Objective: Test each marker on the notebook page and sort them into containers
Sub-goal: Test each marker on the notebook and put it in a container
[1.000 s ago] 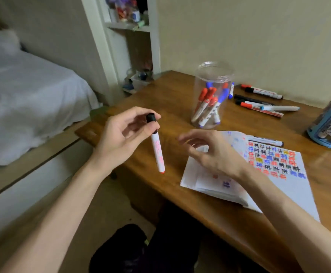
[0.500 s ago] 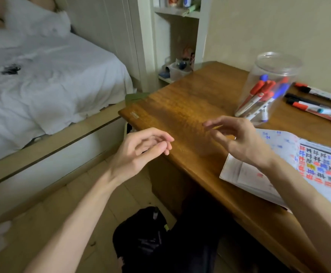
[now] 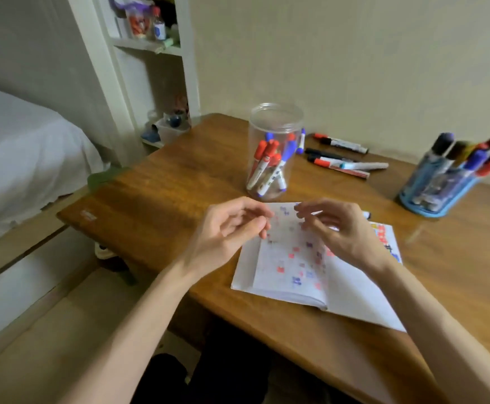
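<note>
Both hands hover over the notebook (image 3: 293,266), which lies open on the bench (image 3: 162,185). The left hand (image 3: 229,228) is empty, fingers loosely curled. The right hand (image 3: 340,228) is also empty, fingers spread and slightly bent. The page carries red and blue test marks. A marker (image 3: 366,214) lies at the notebook's far edge, mostly hidden behind the right hand. A clear jar (image 3: 274,150) beyond the notebook holds red and blue markers. Loose markers (image 3: 343,161) lie to the right of the jar. A blue holder (image 3: 444,182) at far right stands full of markers.
</note>
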`<state>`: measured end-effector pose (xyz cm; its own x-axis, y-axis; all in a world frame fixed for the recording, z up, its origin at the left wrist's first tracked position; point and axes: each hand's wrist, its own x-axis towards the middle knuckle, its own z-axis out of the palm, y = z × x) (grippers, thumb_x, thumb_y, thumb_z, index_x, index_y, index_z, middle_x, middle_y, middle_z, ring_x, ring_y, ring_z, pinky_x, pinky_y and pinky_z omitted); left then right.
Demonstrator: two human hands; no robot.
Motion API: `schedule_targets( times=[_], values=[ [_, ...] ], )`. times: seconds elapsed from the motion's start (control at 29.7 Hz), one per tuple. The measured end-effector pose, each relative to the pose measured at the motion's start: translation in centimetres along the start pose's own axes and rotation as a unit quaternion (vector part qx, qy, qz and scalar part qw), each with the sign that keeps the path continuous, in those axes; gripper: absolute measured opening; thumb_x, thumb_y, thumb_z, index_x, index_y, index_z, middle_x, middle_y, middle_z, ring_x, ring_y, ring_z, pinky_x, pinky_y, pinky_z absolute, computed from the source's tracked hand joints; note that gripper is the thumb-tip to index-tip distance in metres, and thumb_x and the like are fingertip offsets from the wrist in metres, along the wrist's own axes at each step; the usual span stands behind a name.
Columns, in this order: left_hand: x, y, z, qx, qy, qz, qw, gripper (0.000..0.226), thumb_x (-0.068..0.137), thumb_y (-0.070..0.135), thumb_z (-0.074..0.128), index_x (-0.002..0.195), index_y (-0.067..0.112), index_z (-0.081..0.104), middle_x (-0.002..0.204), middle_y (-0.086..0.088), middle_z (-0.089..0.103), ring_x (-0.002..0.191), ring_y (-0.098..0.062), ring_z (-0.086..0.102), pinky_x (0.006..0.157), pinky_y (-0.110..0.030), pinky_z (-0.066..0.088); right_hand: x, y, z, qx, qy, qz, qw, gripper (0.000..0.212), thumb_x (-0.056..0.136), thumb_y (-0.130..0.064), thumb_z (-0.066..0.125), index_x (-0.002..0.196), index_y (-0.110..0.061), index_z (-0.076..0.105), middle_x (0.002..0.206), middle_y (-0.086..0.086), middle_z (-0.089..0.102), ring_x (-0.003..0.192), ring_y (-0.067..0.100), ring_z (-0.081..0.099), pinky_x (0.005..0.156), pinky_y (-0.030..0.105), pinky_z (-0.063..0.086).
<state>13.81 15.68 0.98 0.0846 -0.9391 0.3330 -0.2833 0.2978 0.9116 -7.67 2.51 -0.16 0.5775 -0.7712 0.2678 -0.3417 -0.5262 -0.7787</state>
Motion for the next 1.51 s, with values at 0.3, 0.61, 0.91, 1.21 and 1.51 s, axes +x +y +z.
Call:
schedule_targets(
  times=[0.3,0.61,0.91,1.21,1.51],
  values=[
    [6.5,-1.3,7.1,-0.008,-0.093,-0.005,0.996,0.013,0.100,0.014,0.064,0.111,0.015,0.072,0.098,0.004,0.075,0.098,-0.017,0.071,0.088,-0.030,0.057,-3.9,4.3,-5.0,-0.023,0.057,0.064,0.996,0.021,0.097,-0.009,0.069,0.112,-0.018,0.079,0.107,-0.011,0.079,0.092,0.006,0.076,0.085,0.035,0.064],
    [11.8,-2.9,10.7,0.172,-0.120,-0.063,0.976,0.018,0.100,0.029,0.065,0.117,0.032,0.068,0.110,0.019,0.068,0.103,0.003,0.064,0.082,-0.015,0.054,-4.9,6.1,-7.2,-0.001,0.107,0.099,0.989,0.013,0.099,-0.018,0.067,0.107,-0.017,0.077,0.112,-0.005,0.077,0.098,0.011,0.076,0.079,0.033,0.066],
    [14.2,-5.9,11.1,0.389,-0.047,-0.053,0.918,0.039,0.089,0.037,0.077,0.125,0.036,0.061,0.122,0.015,0.064,0.119,-0.009,0.053,0.097,-0.043,0.051,-4.9,6.3,-7.7,-0.014,0.108,0.101,0.989,0.017,0.100,-0.020,0.068,0.115,-0.020,0.075,0.115,-0.007,0.075,0.099,0.007,0.074,0.078,0.029,0.065],
    [14.3,-5.7,12.8,0.317,-0.031,0.058,0.946,0.014,0.095,0.030,0.070,0.109,0.026,0.070,0.108,0.010,0.064,0.104,-0.006,0.058,0.094,-0.030,0.051,-4.9,6.1,-7.4,-0.028,0.118,0.126,0.984,0.021,0.100,-0.031,0.068,0.117,-0.019,0.075,0.107,-0.006,0.076,0.090,0.004,0.074,0.072,0.024,0.064],
    [12.0,-3.2,13.9,0.219,-0.111,0.143,0.959,0.042,0.088,0.044,0.068,0.123,0.022,0.066,0.112,0.012,0.067,0.101,0.000,0.064,0.083,-0.016,0.056,-5.2,4.6,-7.0,0.228,0.241,0.151,0.931,0.036,0.098,-0.042,0.070,0.085,-0.009,0.073,0.075,0.009,0.072,0.067,0.017,0.064,0.066,0.030,0.054]
  ],
)
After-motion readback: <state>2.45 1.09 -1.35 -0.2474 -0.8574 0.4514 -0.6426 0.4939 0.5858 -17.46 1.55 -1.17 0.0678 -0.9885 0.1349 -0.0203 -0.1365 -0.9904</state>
